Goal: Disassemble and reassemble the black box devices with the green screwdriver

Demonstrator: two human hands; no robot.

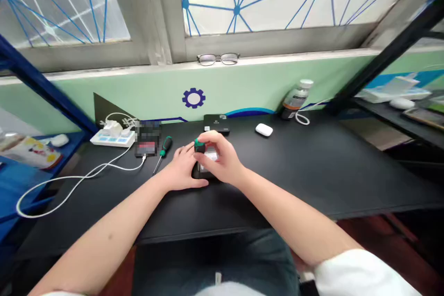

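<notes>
A small black case [198, 173] with a white-labelled, metallic-looking unit [210, 159] in it lies on the table in front of me. My left hand [182, 169] holds its left side, thumb along the near edge and fingers toward the far side. Above the case, my right hand [224, 157] pinches the green-and-black handle of a screwdriver [199, 146] between thumb and fingers. The handle points upward; its tip is hidden. Left of my left hand lies a second, longer green-and-black screwdriver [166, 145].
Behind the case sits a flat black box [217, 123]. A white earbud case [264, 129] and a bottle [296, 99] stand farther right. To the left are a phone [148, 138], a white power strip [113, 136] and a looping white cable [83, 177]. Glasses [218, 59] rest on the sill.
</notes>
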